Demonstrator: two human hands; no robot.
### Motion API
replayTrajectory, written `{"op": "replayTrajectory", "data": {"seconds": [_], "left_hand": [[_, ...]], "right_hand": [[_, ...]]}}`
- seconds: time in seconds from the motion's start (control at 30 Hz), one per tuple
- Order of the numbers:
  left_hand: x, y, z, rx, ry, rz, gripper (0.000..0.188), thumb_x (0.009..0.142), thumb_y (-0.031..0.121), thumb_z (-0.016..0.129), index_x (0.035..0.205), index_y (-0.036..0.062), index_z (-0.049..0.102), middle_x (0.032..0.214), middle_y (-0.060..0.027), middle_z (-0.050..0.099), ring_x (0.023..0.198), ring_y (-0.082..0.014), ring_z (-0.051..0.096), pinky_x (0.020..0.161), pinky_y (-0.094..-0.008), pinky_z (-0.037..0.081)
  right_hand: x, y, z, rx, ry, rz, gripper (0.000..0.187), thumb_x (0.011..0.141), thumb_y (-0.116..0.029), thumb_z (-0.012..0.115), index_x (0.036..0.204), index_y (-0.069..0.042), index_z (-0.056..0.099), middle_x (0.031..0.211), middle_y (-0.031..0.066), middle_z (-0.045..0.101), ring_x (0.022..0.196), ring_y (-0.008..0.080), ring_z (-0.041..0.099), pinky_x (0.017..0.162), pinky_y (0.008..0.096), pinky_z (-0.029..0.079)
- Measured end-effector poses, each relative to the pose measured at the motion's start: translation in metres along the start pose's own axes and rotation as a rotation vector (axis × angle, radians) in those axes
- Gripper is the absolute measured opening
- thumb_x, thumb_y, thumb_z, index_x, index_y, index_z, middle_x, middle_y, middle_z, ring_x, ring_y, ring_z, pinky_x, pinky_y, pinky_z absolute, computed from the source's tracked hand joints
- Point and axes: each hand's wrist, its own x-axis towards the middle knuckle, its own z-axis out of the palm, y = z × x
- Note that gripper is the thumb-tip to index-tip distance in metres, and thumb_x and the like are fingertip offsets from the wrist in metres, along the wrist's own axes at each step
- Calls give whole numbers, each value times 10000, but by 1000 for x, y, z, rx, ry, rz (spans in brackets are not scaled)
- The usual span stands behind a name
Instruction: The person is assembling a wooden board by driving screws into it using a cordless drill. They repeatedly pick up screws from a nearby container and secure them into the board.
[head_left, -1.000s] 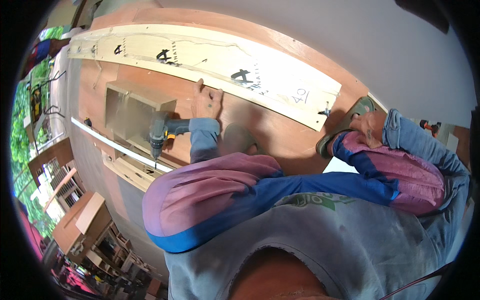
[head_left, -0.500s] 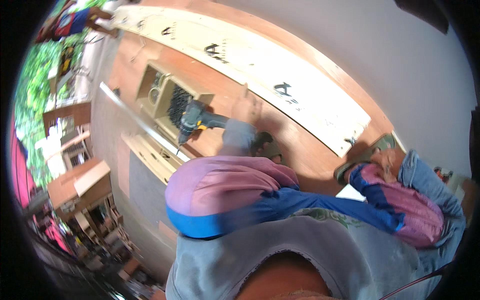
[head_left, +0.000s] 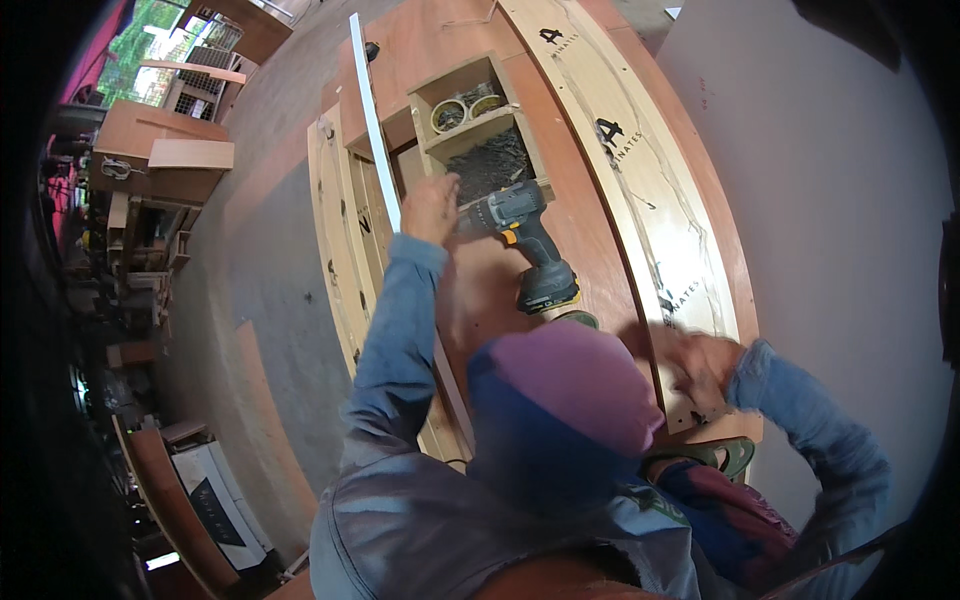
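At eleven o'clock from the view's centre, the left hand (head_left: pixel 430 212) is curled by the nose of the drill (head_left: pixel 525 225); whether anything is gripped cannot be told. The drill is seen at one o'clock, close to the box (head_left: pixel 474 135) of dark screws (head_left: pixel 492 165) at twelve. Towards four, the right hand (head_left: pixel 708 365) is blurred over the board (head_left: pixel 650 228) (its near end is perhaps touched, but no grip can be made out). If the drill were knocked by the knee (head_left: pixel 575 385), screws could be spilled. Leftward reach is hampered by the pale strip (head_left: pixel 374 120) at eleven.
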Motion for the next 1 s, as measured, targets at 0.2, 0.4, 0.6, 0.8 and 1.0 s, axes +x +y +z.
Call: {"op": "replayTrajectory", "data": {"seconds": [0.2,0.4,0.6,0.8,1.0], "left_hand": [[86,-56,63,-208,-246,35,265,879,214,707,1106,90,765,1079,-193,718,1062,-376,667,940,-465,523],[113,-33,92,-49,-422,115,372,829,235,788,1154,63,734,1096,-209,723,1051,-381,676,930,-434,525],[139,-24,92,36,-668,36,365,837,258,804,1139,65,732,1097,-216,725,1063,-379,680,919,-456,531],[147,-63,92,-68,-499,156,220,891,197,742,1040,36,744,981,-204,716,966,-368,682,877,-445,531],[131,-42,92,-9,-437,239,254,886,238,743,1023,24,747,998,-220,707,989,-407,665,886,-477,531]], "right_hand": [[196,116,37,924,134,612,724,852,-206,815,1454,28,487,1248,188,677,1134,268,658,1011,332,496],[252,89,64,823,436,543,789,731,-248,896,1375,18,526,1204,161,683,1026,251,677,914,359,538],[221,61,47,661,449,615,413,685,-167,813,1035,10,685,862,111,711,782,199,670,732,334,538],[54,24,-26,687,482,522,491,767,-83,774,1239,-23,652,1122,108,701,1008,207,646,926,358,526],[-102,-51,-42,1059,656,771,399,987,-210,620,1346,-43,575,1180,86,672,1010,216,651,870,373,552]]}}
